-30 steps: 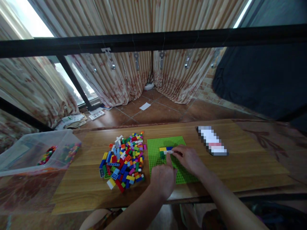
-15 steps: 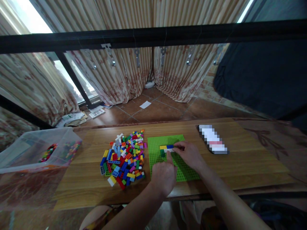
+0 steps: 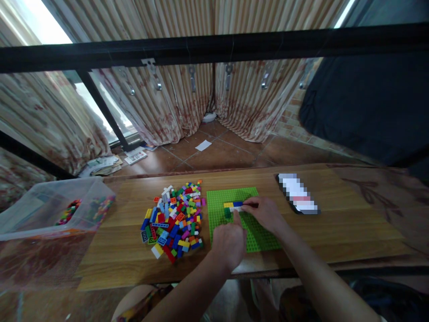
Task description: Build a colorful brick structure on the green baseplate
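Observation:
A green studded baseplate lies in front of me with a small group of toy building bricks on it. The yellow brick and blue brick form a row; nearer to me are a dark green brick and a white brick. My left hand points its index finger onto the white brick, its other fingers curled and holding nothing visible. With thumb and fingers pinched together, my right hand touches the right end of the blue and white bricks. What sits between those fingertips is hidden.
Left of the baseplate spreads a pile of mixed bricks. A phone with a blurred screen lies to the right on the wooden table. At far left stands a clear plastic bin with more bricks. A black rail crosses beyond the table.
The view has shifted very slightly. Both hands stay at the same bricks, the left index finger still on the white one.

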The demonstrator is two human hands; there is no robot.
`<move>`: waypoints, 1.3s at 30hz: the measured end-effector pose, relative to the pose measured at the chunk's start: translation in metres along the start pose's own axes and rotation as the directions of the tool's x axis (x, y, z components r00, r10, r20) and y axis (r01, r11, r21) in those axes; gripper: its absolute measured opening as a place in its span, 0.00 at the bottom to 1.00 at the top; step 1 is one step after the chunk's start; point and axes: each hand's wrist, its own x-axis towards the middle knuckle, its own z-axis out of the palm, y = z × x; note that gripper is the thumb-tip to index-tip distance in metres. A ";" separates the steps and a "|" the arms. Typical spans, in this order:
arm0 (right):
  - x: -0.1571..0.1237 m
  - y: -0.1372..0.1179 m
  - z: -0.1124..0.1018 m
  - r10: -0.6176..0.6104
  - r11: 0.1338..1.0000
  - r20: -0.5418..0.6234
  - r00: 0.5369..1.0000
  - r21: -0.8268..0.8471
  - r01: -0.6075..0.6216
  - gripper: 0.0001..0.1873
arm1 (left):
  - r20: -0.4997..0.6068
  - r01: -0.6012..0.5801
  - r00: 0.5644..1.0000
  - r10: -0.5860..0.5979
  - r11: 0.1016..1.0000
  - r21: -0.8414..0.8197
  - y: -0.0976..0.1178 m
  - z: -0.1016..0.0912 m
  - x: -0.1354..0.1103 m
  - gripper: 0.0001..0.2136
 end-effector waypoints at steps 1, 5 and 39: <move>0.000 0.000 0.000 0.000 1.000 0.001 1.000 -0.001 0.000 0.07 | -0.002 0.005 1.000 -0.005 1.000 -0.006 -0.001 0.000 0.000 0.25; -0.001 0.000 0.000 -0.009 1.000 0.001 1.000 -0.004 0.009 0.07 | 0.000 0.025 1.000 -0.025 1.000 -0.019 -0.003 0.001 0.000 0.25; -0.004 -0.001 0.014 -0.310 0.951 0.041 0.950 0.022 0.309 0.15 | -0.235 0.181 0.945 -0.227 0.962 -0.204 -0.061 -0.036 0.011 0.18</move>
